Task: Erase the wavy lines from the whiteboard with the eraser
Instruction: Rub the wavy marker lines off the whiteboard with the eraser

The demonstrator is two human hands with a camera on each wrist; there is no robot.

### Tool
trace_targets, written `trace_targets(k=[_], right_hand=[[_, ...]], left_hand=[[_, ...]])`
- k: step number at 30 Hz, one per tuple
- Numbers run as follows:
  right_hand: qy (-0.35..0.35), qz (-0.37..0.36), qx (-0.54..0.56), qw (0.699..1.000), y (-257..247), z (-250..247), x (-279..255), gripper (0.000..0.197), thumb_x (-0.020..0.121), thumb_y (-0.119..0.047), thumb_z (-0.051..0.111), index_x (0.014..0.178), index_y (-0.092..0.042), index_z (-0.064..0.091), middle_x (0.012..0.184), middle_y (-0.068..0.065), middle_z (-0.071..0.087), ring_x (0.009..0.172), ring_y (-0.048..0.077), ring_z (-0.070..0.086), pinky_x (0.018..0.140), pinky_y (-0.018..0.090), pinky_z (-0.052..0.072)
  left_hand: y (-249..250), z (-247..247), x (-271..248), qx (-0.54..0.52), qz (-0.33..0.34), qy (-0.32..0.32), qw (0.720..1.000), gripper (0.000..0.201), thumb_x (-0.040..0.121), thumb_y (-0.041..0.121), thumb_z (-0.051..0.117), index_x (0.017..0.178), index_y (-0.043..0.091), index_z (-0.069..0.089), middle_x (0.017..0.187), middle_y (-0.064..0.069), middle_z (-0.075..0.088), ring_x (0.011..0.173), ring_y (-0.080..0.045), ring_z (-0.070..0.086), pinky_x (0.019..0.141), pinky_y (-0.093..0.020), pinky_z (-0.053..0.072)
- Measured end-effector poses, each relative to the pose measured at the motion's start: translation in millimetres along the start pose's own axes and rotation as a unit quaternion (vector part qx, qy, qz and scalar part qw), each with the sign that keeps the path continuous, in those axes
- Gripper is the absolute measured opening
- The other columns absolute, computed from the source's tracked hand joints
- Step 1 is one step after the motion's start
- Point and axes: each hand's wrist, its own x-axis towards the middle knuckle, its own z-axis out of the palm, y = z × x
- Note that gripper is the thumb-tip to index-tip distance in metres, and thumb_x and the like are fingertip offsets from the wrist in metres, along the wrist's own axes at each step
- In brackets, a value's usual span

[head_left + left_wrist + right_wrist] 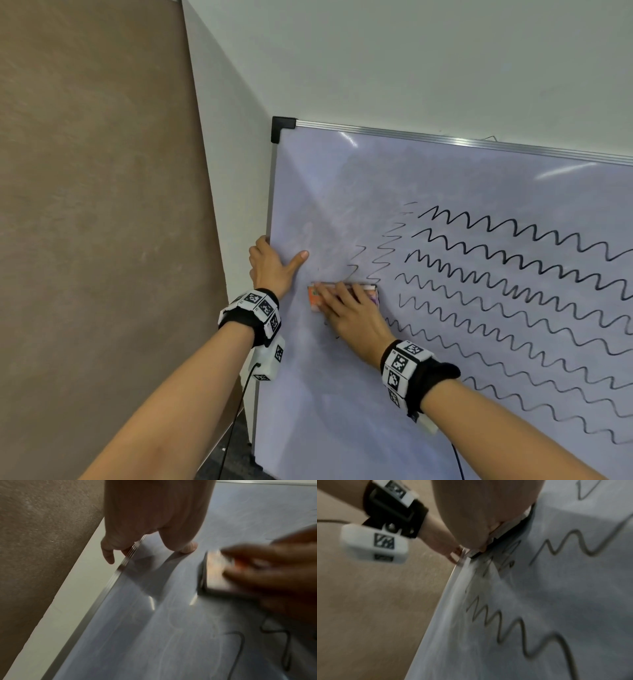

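The whiteboard leans against a white wall. Several rows of black wavy lines cover its middle and right, while the left part is wiped with faint smears. My right hand holds the orange-backed eraser flat on the board, at the left ends of the lines, with fingers laid across its back. The eraser's dark felt touches the surface. My left hand grips the board's left frame, thumb on the face and fingers behind the edge. The left wrist view shows the eraser blurred.
A brown textured wall fills the left side and meets the white wall beside the board's aluminium frame. Black cables hang from both wrist units. Dark floor shows below the board's left corner.
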Motion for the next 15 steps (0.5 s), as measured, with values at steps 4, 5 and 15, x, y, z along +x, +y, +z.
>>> trace_targets(k=[4, 5, 15], right_hand=[[0.039, 0.095, 0.003, 0.995, 13, -6, 28, 0.049, 0.077, -0.013, 0.058, 0.126, -0.013, 0.06, 0.14, 0.01, 0.05, 0.114, 0.037, 0.039, 0.096, 0.05, 0.03], [0.038, 0.097, 0.003, 0.995, 13, -5, 28, 0.049, 0.077, -0.012, 0.057, 0.126, -0.013, 0.06, 0.141, 0.011, 0.049, 0.115, 0.038, 0.038, 0.097, 0.051, 0.029], [0.007, -0.025, 0.012, 1.0, -12, 11, -22, 0.052, 0.076, -0.017, 0.056, 0.127, -0.012, 0.059, 0.139, 0.008, 0.052, 0.113, 0.035, 0.04, 0.096, 0.047, 0.031]], left_hand=[[1, -1, 0, 0.018, -0.002, 0.007, 1.0, 0.093, 0.074, 0.057, 0.07, 0.139, 0.007, 0.027, 0.137, -0.014, 0.036, 0.127, -0.033, 0.037, 0.101, -0.048, 0.034], [1, -1, 0, 0.021, -0.002, 0.007, 1.0, 0.092, 0.074, 0.057, 0.07, 0.139, 0.007, 0.027, 0.137, -0.014, 0.037, 0.127, -0.032, 0.037, 0.102, -0.048, 0.033], [2, -3, 0, 0.039, -0.006, 0.0, 0.999, 0.093, 0.074, 0.059, 0.068, 0.139, 0.007, 0.027, 0.137, -0.014, 0.036, 0.127, -0.033, 0.036, 0.105, -0.052, 0.029]])
